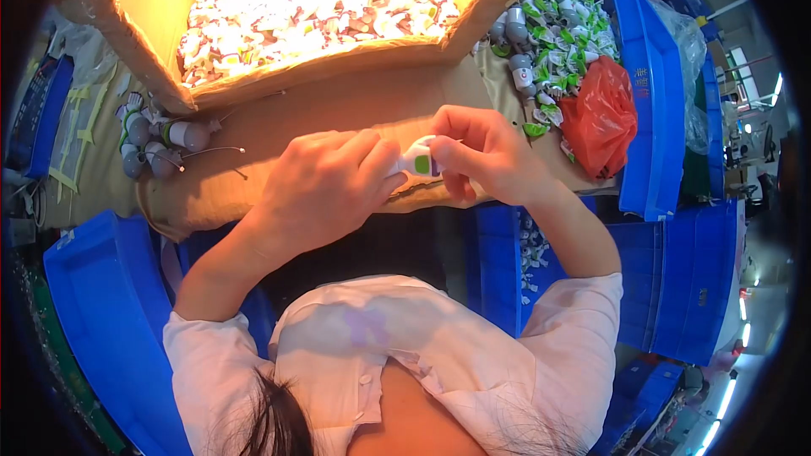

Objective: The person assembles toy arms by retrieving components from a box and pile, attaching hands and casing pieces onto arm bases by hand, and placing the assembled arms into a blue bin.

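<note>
In the head view, a small white plastic part with a green patch and a dark purple patch (420, 162) sits between my two hands. My left hand (331, 181) is closed around its left end, with the fingers covering much of it. At its right end, my right hand (486, 156) pinches it between thumb and curled fingers. Both hands are above the front edge of the cardboard sheet (253, 118). What lies inside my left fingers is hidden.
Beyond my hands stands a cardboard box (312, 62) heaped with small parts under glaring light. Grey-and-white pieces with wires (160, 139) lie left. White-green parts (566, 29), a red plastic bag (601, 118) and a blue bin (646, 101) are right. Another blue bin (110, 295) stands lower left.
</note>
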A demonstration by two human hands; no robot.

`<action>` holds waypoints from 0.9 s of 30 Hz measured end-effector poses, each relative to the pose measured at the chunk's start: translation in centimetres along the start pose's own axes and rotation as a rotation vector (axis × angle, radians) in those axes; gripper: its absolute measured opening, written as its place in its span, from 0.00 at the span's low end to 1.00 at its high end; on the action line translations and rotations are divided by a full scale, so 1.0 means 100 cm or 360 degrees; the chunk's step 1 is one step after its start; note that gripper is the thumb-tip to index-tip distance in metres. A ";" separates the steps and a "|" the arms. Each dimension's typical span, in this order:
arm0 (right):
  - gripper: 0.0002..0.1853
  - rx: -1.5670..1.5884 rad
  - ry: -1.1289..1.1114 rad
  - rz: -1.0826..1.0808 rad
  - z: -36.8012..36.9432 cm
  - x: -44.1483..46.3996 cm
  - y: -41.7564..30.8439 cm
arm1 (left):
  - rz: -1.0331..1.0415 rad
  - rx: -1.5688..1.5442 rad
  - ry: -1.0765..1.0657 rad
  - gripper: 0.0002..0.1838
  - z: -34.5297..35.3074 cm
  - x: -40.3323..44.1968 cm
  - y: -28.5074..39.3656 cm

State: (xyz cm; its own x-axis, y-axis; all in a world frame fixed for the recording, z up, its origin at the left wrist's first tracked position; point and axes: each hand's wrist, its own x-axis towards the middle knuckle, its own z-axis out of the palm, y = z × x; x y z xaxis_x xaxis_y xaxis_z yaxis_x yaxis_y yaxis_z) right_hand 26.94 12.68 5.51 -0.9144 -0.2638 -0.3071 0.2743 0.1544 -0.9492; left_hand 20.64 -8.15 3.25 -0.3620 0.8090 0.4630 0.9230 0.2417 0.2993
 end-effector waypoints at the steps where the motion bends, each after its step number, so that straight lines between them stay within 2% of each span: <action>1: 0.11 0.0088 0.0062 -0.0013 0.003 0.000 -0.002 | 0.0003 -0.0006 -0.0005 0.11 0.000 0.001 0.001; 4: 0.08 -0.0182 0.0076 -0.0098 0.000 -0.004 -0.010 | 0.0001 0.0051 -0.0123 0.11 0.001 0.002 0.002; 6: 0.07 -0.1257 0.0180 -0.1066 0.006 -0.007 -0.007 | -0.0530 -0.1118 -0.0598 0.13 0.003 -0.004 0.000; 7: 0.06 -0.1529 0.0059 -0.1507 0.010 -0.005 -0.008 | -0.0531 -0.1123 -0.0589 0.13 0.005 -0.007 -0.005; 9: 0.07 -0.1908 -0.0157 -0.1760 0.011 -0.016 -0.023 | -0.0588 -0.2445 -0.1127 0.18 0.011 -0.012 -0.016; 10: 0.08 -0.1925 -0.0111 -0.1844 0.010 -0.015 -0.019 | -0.0461 -0.2509 -0.1045 0.19 0.015 -0.013 -0.015; 11: 0.08 -0.1879 -0.0010 -0.1821 0.006 -0.009 -0.013 | -0.0457 -0.2512 -0.1048 0.19 0.015 -0.013 -0.012; 12: 0.08 -0.1837 0.0090 -0.1798 0.000 -0.003 -0.009 | -0.0720 -0.2279 -0.0861 0.18 0.015 -0.013 -0.009; 13: 0.12 -0.1615 0.0253 -0.1508 -0.004 -0.001 -0.015 | -0.0964 -0.2030 -0.0666 0.17 0.014 -0.012 -0.008; 15: 0.18 -0.1378 0.0623 -0.1018 -0.055 0.010 -0.009 | -0.0842 -0.1094 -0.0323 0.12 0.011 -0.011 -0.025; 16: 0.21 -0.1518 0.0844 -0.0857 -0.086 0.012 -0.014 | -0.0808 -0.0582 -0.0215 0.11 0.009 -0.016 -0.037; 17: 0.20 -0.1565 0.1296 -0.0793 -0.125 0.019 -0.004 | -0.0918 -0.0330 -0.0331 0.09 -0.002 -0.018 -0.045; 18: 0.18 -0.1901 0.1671 -0.0776 -0.184 0.029 0.014 | -0.0849 -0.0065 -0.0304 0.09 -0.006 -0.027 -0.057; 19: 0.20 -0.2283 0.1899 -0.0791 -0.227 0.032 0.022 | -0.0778 0.0199 -0.0280 0.09 -0.008 -0.033 -0.065; 20: 0.23 -0.2352 0.2074 -0.0501 -0.251 0.035 0.023 | -0.1016 0.0342 -0.0426 0.11 -0.015 -0.032 -0.063; 21: 0.27 -0.2404 0.2242 -0.0203 -0.269 0.040 0.023 | -0.1024 0.0354 -0.0413 0.11 -0.015 -0.032 -0.066; 22: 0.27 -0.2400 0.2243 -0.0224 -0.284 0.046 0.023 | -0.0933 0.0473 -0.0324 0.13 -0.014 -0.034 -0.071; 24: 0.35 -0.2021 0.1972 0.0335 -0.303 0.057 0.023 | -0.0848 0.0596 -0.0236 0.15 -0.013 -0.035 -0.073; 27: 0.33 -0.2001 0.1870 0.0354 -0.313 0.055 0.017 | -0.0856 0.0671 -0.0180 0.16 -0.009 -0.033 -0.064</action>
State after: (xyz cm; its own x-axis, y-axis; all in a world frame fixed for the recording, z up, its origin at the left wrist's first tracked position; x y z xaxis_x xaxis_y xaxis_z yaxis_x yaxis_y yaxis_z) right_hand 13.13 41.27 4.32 -0.7621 0.5524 0.3379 0.5564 0.8255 -0.0945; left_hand 15.82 -12.81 0.53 -0.7890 0.5637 0.2442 0.5991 0.7941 0.1023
